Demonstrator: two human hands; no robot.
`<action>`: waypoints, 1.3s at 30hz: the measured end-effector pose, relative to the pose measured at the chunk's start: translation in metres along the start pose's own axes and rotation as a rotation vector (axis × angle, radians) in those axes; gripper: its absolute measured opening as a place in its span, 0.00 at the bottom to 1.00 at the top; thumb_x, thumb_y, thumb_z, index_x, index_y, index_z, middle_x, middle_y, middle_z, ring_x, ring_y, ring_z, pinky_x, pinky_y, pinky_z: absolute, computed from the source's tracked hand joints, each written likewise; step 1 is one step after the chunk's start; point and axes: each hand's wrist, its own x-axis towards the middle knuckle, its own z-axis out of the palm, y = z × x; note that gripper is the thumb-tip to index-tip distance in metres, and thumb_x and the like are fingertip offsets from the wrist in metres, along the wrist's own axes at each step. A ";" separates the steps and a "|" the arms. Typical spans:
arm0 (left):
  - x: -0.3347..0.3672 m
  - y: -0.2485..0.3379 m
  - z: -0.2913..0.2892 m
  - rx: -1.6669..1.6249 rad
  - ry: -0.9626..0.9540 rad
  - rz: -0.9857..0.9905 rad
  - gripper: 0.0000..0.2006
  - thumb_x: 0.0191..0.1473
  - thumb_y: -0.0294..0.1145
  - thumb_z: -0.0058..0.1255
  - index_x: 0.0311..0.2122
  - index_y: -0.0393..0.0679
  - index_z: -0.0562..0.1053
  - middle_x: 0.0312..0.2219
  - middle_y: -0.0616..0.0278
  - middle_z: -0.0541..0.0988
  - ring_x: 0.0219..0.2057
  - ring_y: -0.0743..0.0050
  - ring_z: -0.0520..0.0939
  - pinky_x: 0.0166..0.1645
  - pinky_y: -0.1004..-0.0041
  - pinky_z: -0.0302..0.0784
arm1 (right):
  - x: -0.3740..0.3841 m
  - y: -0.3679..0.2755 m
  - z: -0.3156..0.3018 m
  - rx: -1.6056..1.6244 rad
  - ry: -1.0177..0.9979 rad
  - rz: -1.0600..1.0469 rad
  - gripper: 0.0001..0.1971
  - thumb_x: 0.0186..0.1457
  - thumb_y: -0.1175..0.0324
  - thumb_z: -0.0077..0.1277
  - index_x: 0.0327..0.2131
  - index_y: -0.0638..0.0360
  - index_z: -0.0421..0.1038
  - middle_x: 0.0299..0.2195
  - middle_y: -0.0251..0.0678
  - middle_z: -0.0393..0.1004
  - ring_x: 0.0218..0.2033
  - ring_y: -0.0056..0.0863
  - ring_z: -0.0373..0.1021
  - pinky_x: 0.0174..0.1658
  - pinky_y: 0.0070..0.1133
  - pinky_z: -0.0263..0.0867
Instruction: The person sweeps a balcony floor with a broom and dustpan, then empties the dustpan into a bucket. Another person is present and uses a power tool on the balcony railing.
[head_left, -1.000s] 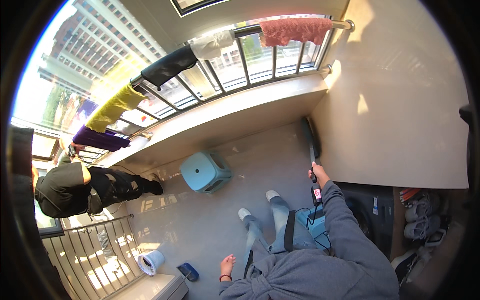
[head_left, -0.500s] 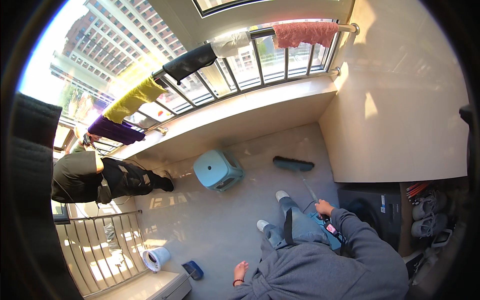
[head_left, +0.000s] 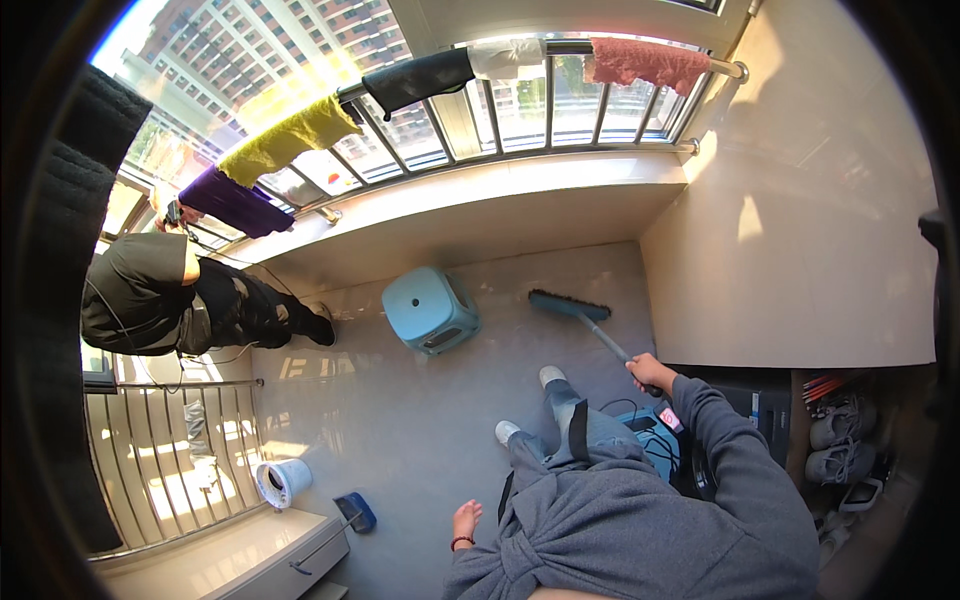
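Observation:
In my right hand [head_left: 652, 374], the fingers are wrapped round the grey handle of a broom [head_left: 606, 340]. Its wide teal head with dark bristles [head_left: 568, 304] rests on the floor, beyond my feet and to the right of a light blue plastic stool [head_left: 430, 310]. My left hand [head_left: 466, 520], with a dark red bracelet at the wrist, hangs empty beside my body, its fingers loosely extended. To its left, on the floor, is a dark blue dustpan [head_left: 355, 512].
Another person in dark clothes [head_left: 190, 300] stands at the left by the window rail. Several cloths, one yellow [head_left: 290, 140], hang over that rail. A white bucket [head_left: 284, 483] stands near a low cabinet [head_left: 250, 560]. A black washing machine [head_left: 755, 410] and a shoe shelf [head_left: 840, 440] are at my right.
The broom head has turned and shifted slightly left, with its handle now slanting more. My right hand has moved a little outward with it. The whole view has shifted too.

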 end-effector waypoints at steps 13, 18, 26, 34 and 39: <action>-0.071 -0.002 0.032 -0.070 0.099 -0.120 0.16 0.55 0.38 0.39 0.43 0.38 0.69 0.34 0.60 0.77 0.32 0.78 0.77 0.32 0.82 0.68 | 0.104 -0.115 -0.017 -0.182 0.165 -0.102 0.11 0.52 0.67 0.43 0.34 0.67 0.64 0.16 0.40 0.69 0.13 0.28 0.67 0.16 0.24 0.63; -0.087 0.011 0.048 -0.040 0.064 -0.096 0.17 0.55 0.37 0.40 0.42 0.34 0.69 0.33 0.55 0.76 0.32 0.74 0.77 0.38 0.77 0.71 | 0.101 -0.082 0.000 -0.149 0.181 -0.020 0.18 0.53 0.65 0.41 0.47 0.61 0.61 0.19 0.40 0.70 0.13 0.28 0.67 0.17 0.24 0.64; -0.053 -0.009 0.025 -0.150 0.042 -0.096 0.17 0.55 0.38 0.40 0.42 0.34 0.69 0.33 0.56 0.77 0.33 0.73 0.76 0.38 0.77 0.70 | 0.058 -0.050 0.047 -0.080 0.135 0.095 0.25 0.55 0.61 0.39 0.56 0.54 0.51 0.22 0.41 0.71 0.14 0.27 0.68 0.19 0.24 0.66; -0.006 -0.054 -0.072 -0.021 -0.033 0.015 0.17 0.55 0.40 0.39 0.43 0.36 0.68 0.33 0.59 0.77 0.32 0.77 0.76 0.36 0.79 0.70 | 0.004 0.000 0.139 -0.107 0.199 0.074 0.21 0.55 0.62 0.37 0.52 0.58 0.56 0.20 0.40 0.71 0.14 0.27 0.68 0.18 0.24 0.64; -0.010 -0.120 -0.165 0.055 0.017 0.024 0.17 0.56 0.36 0.36 0.43 0.33 0.68 0.33 0.55 0.77 0.31 0.74 0.77 0.39 0.76 0.71 | -0.048 0.067 0.247 -0.079 0.208 0.049 0.22 0.55 0.62 0.36 0.51 0.64 0.56 0.18 0.41 0.72 0.13 0.29 0.68 0.19 0.25 0.65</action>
